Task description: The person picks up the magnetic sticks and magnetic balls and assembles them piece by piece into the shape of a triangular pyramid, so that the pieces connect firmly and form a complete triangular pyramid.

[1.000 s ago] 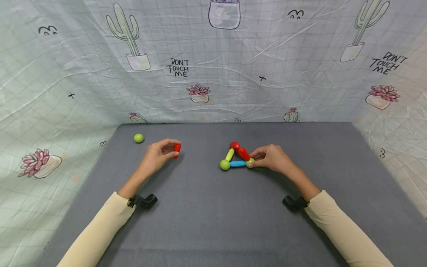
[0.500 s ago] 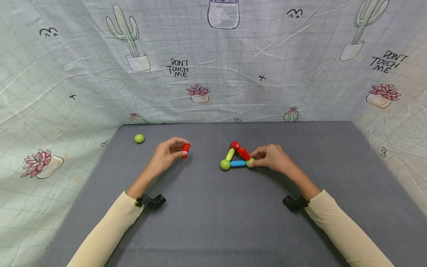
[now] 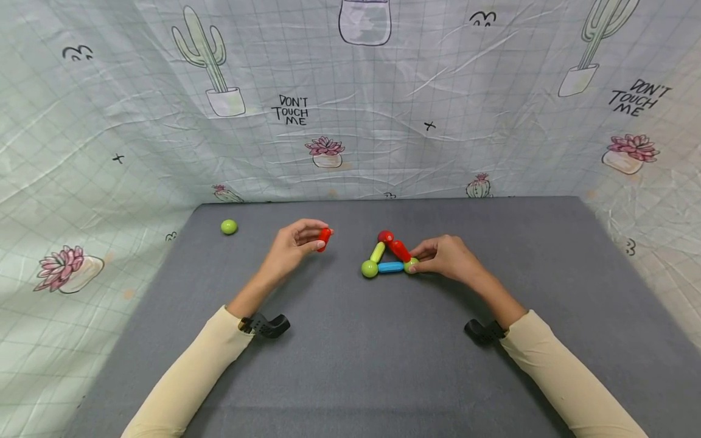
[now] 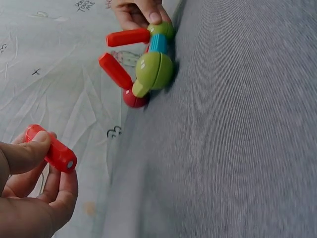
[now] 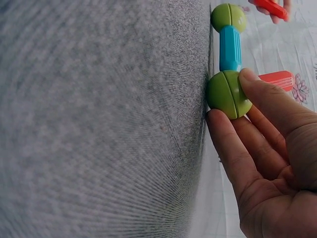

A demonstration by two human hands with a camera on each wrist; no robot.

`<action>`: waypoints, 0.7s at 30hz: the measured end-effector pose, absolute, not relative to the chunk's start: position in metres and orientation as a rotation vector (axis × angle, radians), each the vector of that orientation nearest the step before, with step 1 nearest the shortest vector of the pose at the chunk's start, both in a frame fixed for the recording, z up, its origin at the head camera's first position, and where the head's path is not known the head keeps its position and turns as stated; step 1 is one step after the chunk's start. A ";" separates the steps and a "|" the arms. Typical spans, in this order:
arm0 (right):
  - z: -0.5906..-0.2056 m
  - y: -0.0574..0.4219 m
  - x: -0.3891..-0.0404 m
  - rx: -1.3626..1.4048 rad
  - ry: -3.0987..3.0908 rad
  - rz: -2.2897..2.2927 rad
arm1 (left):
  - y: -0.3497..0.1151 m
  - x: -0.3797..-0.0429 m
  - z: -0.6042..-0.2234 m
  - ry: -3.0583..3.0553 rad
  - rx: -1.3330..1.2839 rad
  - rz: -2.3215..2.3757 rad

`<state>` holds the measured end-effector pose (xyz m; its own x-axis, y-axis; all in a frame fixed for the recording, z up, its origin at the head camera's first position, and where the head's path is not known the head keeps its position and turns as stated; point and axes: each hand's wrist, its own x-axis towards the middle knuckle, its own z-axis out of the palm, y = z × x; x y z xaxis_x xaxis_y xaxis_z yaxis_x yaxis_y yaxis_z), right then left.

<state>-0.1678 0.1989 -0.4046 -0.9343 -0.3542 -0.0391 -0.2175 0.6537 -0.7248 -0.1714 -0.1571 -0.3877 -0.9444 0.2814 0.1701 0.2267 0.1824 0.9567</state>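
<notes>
My left hand [image 3: 292, 246] pinches a red magnetic rod [image 4: 54, 148] between thumb and fingers, raised over the table left of a small magnetic build. A pale metal disc shows at the rod's end. The build has a red ball [image 3: 385, 236], a yellow-green rod [image 3: 377, 252], a green ball [image 4: 154, 70] at the left corner, a blue rod [image 5: 230, 48] and a second green ball [image 5: 228, 94] at the right. Two more red rods [image 4: 128, 37] stick up from it. My right hand [image 3: 446, 258] grips the right green ball by thumb and fingertips, low at the table.
A loose green ball [image 3: 228, 227] lies at the table's far left. The grey table [image 3: 339, 353] ends at a printed cloth [image 3: 361, 121] behind it. Black wrist cameras [image 3: 267, 326] sit on both wrists.
My left hand has moved right with the red rod, closer to the build, and the rod has risen a little and tilted. The right hand and the build have stayed in place.
</notes>
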 end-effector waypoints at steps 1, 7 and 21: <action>-0.404 0.199 -0.168 -0.470 2.691 -1.148 | -0.155 -0.171 -0.388 2.362 0.516 1.923; -0.404 0.199 -0.168 -0.483 2.703 -1.134 | -0.142 -0.171 -0.387 2.362 0.534 1.898; -0.404 0.199 -0.168 -0.483 2.695 -1.140 | -0.116 -0.168 -0.393 2.330 0.556 1.857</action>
